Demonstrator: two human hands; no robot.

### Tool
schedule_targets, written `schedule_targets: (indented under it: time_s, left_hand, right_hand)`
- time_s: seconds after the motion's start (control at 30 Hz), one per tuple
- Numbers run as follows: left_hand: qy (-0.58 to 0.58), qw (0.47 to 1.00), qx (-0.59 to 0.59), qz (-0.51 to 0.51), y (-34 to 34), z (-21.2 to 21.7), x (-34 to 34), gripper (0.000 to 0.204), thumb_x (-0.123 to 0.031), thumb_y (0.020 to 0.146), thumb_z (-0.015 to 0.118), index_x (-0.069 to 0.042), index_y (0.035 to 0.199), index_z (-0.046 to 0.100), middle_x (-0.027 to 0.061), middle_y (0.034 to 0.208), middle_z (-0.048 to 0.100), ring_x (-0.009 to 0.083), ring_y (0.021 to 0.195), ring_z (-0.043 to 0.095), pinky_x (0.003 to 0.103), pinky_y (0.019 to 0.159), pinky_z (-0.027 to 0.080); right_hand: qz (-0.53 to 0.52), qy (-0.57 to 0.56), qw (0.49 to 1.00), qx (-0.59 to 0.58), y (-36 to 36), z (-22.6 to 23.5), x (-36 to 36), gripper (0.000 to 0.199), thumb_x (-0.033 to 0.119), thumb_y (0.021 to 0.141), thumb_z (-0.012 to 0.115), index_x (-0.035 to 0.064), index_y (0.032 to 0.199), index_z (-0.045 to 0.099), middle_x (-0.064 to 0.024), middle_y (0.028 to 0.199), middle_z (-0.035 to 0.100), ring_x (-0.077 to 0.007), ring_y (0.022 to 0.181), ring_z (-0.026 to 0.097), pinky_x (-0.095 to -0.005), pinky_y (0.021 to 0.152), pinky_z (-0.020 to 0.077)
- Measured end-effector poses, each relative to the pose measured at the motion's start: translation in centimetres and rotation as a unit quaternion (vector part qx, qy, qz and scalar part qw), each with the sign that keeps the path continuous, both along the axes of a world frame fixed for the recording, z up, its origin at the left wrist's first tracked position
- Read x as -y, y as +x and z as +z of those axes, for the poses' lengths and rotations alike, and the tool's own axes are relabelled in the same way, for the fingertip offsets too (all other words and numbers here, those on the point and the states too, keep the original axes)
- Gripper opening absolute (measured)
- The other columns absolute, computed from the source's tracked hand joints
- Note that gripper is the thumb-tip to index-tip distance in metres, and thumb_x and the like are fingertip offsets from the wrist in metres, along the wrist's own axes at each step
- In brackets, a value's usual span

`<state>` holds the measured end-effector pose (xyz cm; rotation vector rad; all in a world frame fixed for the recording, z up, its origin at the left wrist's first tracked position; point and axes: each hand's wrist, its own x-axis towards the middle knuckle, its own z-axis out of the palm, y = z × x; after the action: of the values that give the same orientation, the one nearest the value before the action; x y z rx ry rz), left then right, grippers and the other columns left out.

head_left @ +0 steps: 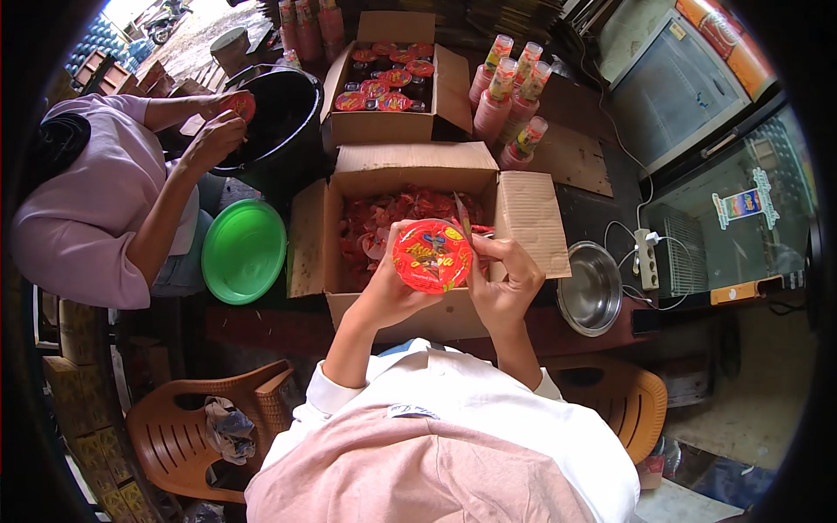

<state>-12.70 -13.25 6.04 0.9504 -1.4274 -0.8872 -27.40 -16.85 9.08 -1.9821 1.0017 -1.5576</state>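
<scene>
My left hand [384,295] is closed around a sealed drink cup, its round red printed lid [432,255] facing up. At the lid's right edge, my right hand [508,277] is closed on a thin, pointed blade-like tool [462,213]; its handle is hidden in my fingers, so I cannot tell its exact kind. Both hands are above the near side of an open cardboard box [410,157]. Inside that box lies a heap of red plastic scraps [375,213], partly covered by my hands and the cup.
Another box [384,129] behind holds red-lidded cups. Stacks of cups [501,96] stand to its right. At left, a person [105,200] holds a red-lidded cup over a black bucket [301,113], near a green basin [244,253]. A metal bowl [590,288] and power strip [646,259] are right.
</scene>
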Motion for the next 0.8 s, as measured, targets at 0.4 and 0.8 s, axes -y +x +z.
schedule_targets:
  time_s: [0.4, 0.8]
  left_hand:
    - [0.025, 0.991, -0.133, -0.005, -0.9, -1.2, -0.3, 0.063, 0.003, 0.068, 0.066, -0.001, 0.121, 0.032, 0.0071, 0.111, 0.049, 0.0140, 0.101, 0.050, 0.027, 0.086, 0.041]
    - [0.009, 0.997, -0.068, 0.022, -1.1, -0.7, -0.1, 0.060, -0.002, 0.062, 0.070, -0.003, 0.115, 0.042, 0.0088, 0.111, 0.047, 0.0192, 0.107, 0.045, 0.031, 0.092, 0.035]
  right_hand:
    - [-0.057, -0.076, 0.994, -0.052, 0.3, 0.3, -0.8, 0.023, -0.001, 0.066, 0.069, 0.0082, 0.086, 0.061, -0.0067, 0.068, 0.060, -0.0189, 0.060, 0.061, -0.0265, 0.051, 0.0477]
    - [-0.039, -0.051, 0.998, -0.022, 0.1, 0.3, -0.4, 0.020, -0.002, 0.066, 0.068, 0.0060, 0.083, 0.062, -0.0072, 0.070, 0.061, -0.0181, 0.061, 0.061, -0.0255, 0.053, 0.0476]
